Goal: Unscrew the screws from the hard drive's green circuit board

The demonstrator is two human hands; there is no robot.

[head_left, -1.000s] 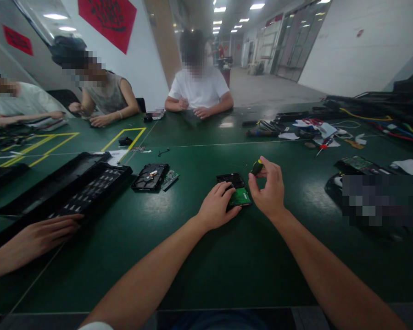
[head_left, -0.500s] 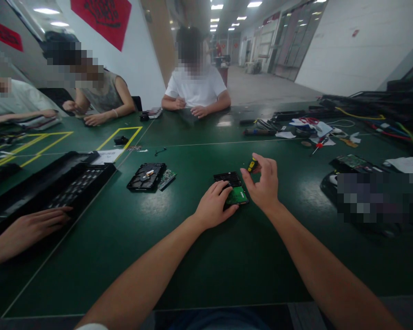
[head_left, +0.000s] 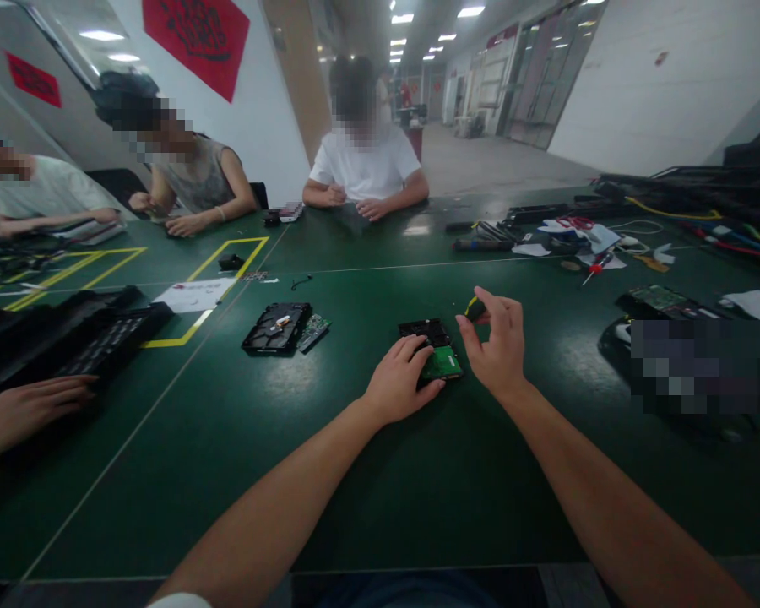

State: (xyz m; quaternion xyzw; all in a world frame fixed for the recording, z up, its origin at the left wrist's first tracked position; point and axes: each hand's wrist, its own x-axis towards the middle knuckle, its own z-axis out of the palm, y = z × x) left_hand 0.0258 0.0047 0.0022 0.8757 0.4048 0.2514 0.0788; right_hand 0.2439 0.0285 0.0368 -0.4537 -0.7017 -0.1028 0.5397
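Observation:
Under my left hand (head_left: 396, 384) lies a hard drive (head_left: 444, 363) with a green circuit board and a black frame. The fingers reach over its left side and the thumb presses its near edge, holding it on the table. Just right of the drive, my right hand (head_left: 497, 342) pinches the yellow and black handle of a small screwdriver (head_left: 476, 307) between thumb and fingers, raised above the table. Its shaft and tip cannot be made out. A second, black hard drive (head_left: 277, 328) sits to the left, beside a loose circuit board (head_left: 315, 332).
At left, another person's hand (head_left: 35, 414) rests on a long black casing (head_left: 101, 338). Three people sit across the green table (head_left: 329, 507). To the right are a dark device with a circuit board (head_left: 659, 297), a red screwdriver (head_left: 599, 267), cables and papers (head_left: 532, 250).
The screwdriver handle has turned in my right fingers. My left hand stays on the drive. The other person's hand and the black casing have moved left, uncovering more of a white sheet.

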